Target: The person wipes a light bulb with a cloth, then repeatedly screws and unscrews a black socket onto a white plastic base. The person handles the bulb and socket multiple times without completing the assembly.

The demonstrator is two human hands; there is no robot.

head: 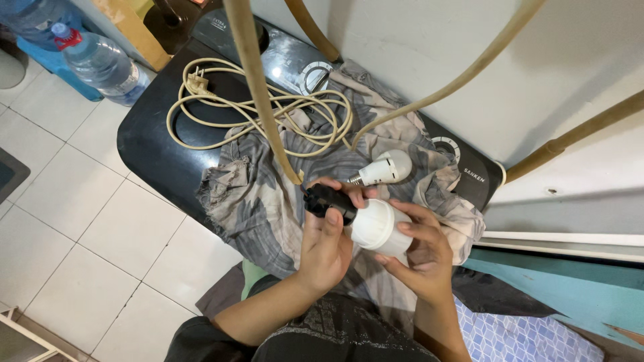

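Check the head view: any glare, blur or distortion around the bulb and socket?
Head view: even, soft light, hands sharp; the black socket in the left hand loses detail in shadow; white bulb in the right hand reads bright but not blown; wide-angle bending at edges.

- Two white bulbs: one (384, 228) held over the grey patterned cloth (255, 201), one (384, 169) lying on it.
- One black lamp socket (327, 202), above the cloth.
- One coiled cream cord (221, 107), partly on the cloth.
- Two plastic water bottles, one (100, 64) clear of the cloth, one (30, 17) beyond.
- Two hands, left (325, 245) and right (422, 251).
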